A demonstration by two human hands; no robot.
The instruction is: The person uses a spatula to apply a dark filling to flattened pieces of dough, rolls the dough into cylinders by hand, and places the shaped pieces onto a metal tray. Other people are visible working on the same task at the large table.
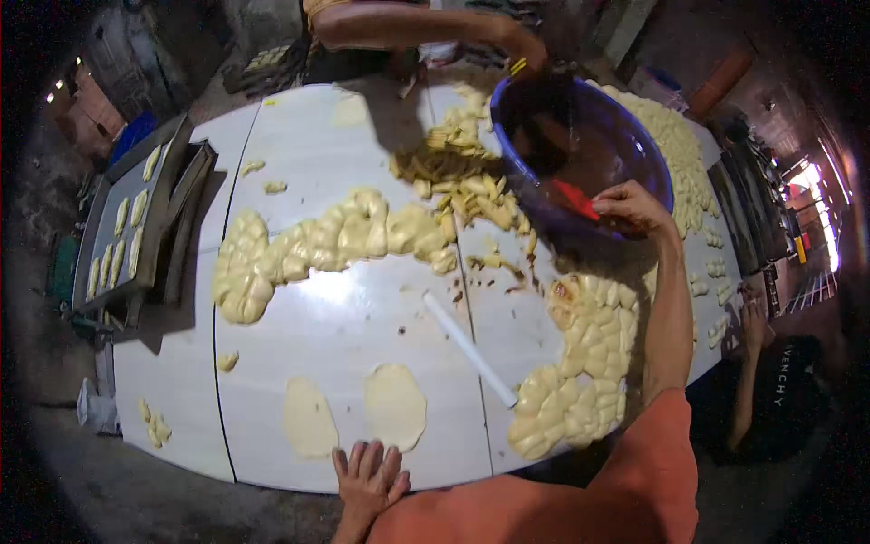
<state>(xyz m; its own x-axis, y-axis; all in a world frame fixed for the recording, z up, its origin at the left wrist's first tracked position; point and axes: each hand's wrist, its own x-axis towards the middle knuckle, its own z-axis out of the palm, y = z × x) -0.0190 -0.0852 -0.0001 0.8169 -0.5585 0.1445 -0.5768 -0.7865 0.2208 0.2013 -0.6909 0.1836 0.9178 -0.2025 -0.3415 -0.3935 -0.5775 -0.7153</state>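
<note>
At the near table edge, my left hand [367, 476] lies flat with its fingers apart, just below two flattened dough ovals [396, 406]. My right arm stretches out to a blue-purple basin [666, 168] with dark brown contents. In my right hand [634, 207] is a red flat tool [576, 199], perhaps a scraper, held inside the near rim. A white rolling pin [469, 349] lies slantwise on the table between the ovals and a cluster of dough lumps [589, 335]. Farther off, a band of joined dough lumps [335, 236] crosses the table.
Yellow cut pieces [471, 195] lie heaped beside the basin. Across the table, another person's arm [435, 25] reaches over the basin. A person's hand [752, 317] is at the right edge near small dough pieces. Trays [154, 218] with shaped dough stand at the left.
</note>
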